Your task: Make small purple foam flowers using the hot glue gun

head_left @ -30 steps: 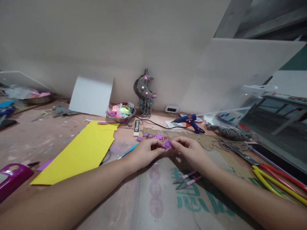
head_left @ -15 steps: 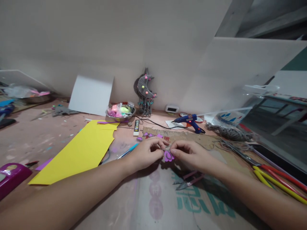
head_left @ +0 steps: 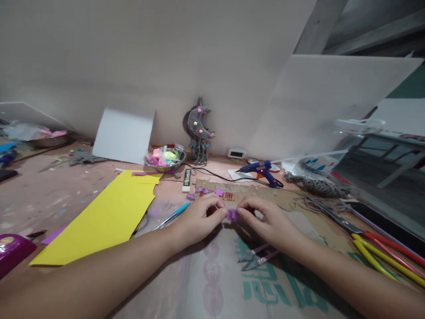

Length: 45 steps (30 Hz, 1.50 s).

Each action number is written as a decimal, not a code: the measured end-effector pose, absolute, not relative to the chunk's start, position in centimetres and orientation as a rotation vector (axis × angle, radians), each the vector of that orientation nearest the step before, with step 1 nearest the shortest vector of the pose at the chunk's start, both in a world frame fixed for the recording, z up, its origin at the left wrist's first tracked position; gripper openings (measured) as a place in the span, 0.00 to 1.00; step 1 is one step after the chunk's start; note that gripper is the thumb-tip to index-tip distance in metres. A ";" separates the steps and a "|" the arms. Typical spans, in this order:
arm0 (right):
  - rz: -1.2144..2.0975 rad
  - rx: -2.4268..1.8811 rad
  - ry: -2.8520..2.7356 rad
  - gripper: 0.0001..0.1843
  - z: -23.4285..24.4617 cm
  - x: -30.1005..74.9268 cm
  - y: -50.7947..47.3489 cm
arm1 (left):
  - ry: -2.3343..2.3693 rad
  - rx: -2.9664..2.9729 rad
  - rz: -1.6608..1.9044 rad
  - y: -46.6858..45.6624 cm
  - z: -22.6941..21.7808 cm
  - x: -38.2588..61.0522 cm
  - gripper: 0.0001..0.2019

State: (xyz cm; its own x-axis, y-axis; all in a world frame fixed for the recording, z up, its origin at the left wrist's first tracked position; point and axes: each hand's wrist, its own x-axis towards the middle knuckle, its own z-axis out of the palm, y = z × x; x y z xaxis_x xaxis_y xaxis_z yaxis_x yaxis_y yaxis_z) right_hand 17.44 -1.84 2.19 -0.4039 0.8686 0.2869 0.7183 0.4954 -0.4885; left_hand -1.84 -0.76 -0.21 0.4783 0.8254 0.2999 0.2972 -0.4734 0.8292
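Note:
Between my two hands, above the cardboard (head_left: 229,283), is a small purple paper flower (head_left: 233,215). My left hand (head_left: 202,219) pinches its left edge with thumb and fingertips. On the other side, the thumb and forefinger of my right hand (head_left: 270,221) grip the right edge. Just beyond lie another purple flower (head_left: 219,192) and several small purple pieces with grey edging (head_left: 199,189). Small snips (head_left: 257,261) rest on the cardboard, their handles partly under my right hand. A blue pen (head_left: 172,215) lies beside my left wrist.
Yellow paper (head_left: 96,217) covers the left side. At the back stand a metal bowl (head_left: 168,169) of colourful clay, a grey crescent-moon ornament (head_left: 199,126) and a blue glue gun (head_left: 259,168) with its red light on. Grey yarn (head_left: 317,184) and large scissors (head_left: 363,235) lie right.
The grey strand seen across the flower's face earlier is now hard to make out, and the flower looks more folded or tilted. Both hands stay on it. The view has shifted slightly.

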 end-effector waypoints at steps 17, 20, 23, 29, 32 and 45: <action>0.456 -1.339 -2.157 0.11 2.1 17.3 -2.2 | 0.991 2.023 0.882 -0.9 -0.1 -1.8 0.08; 0.432 -1.305 -2.174 0.11 2.0 17.4 -2.3 | 0.981 1.928 0.880 -0.7 -0.5 -1.7 0.08; 0.419 -1.258 -2.201 0.11 2.0 17.4 -2.3 | 0.972 1.730 0.909 -0.2 -0.9 -1.7 0.11; 0.408 -1.242 -2.210 0.10 1.7 17.3 -2.3 | 0.964 1.816 0.933 -0.2 -0.8 -1.8 0.16; 0.389 -1.241 -2.229 0.10 1.5 17.4 -2.2 | 0.940 1.880 0.910 -0.6 -0.4 -1.9 0.14; 0.355 -1.287 -2.197 0.10 1.6 17.2 -2.3 | 0.946 1.853 0.880 -0.8 -0.5 -1.7 0.10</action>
